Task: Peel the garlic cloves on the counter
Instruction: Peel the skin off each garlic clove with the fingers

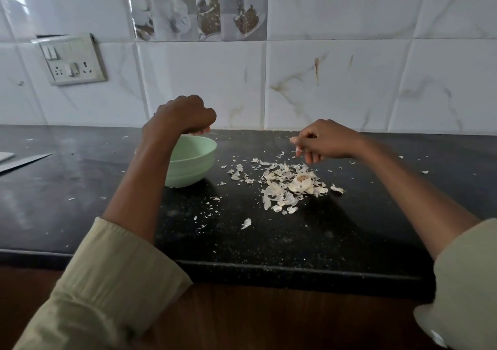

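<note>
White marble-look tiles back a black speckled counter [269, 236], and a switch plate [72, 60] is fixed to the wall at far left. A knife blade [24, 161] is seen at the counter's left edge. Further right, the left hand [185, 115] is held above a pale green bowl [193, 161], its fingers curled downward over the rim; something small seems to be pinched at the fingertips, but what it is cannot be told. The bowl's contents are hidden by the wrist. To the right of the bowl, a heap of papery skins [279, 188] is spread over the counter, and a garlic bulb base [301, 184] is set in the middle of it, root end up. Above the heap the right hand [328, 141] is raised, fingers bent, with a thin flake of skin apparently nipped between thumb and fingertip. No whole unpeeled clove can be made out among the skins. Cloves are judged to be small, firm and slightly slick once bared; skin is dry, brittle and weightless, best caught at the tip or root end and torn lengthwise.
</note>
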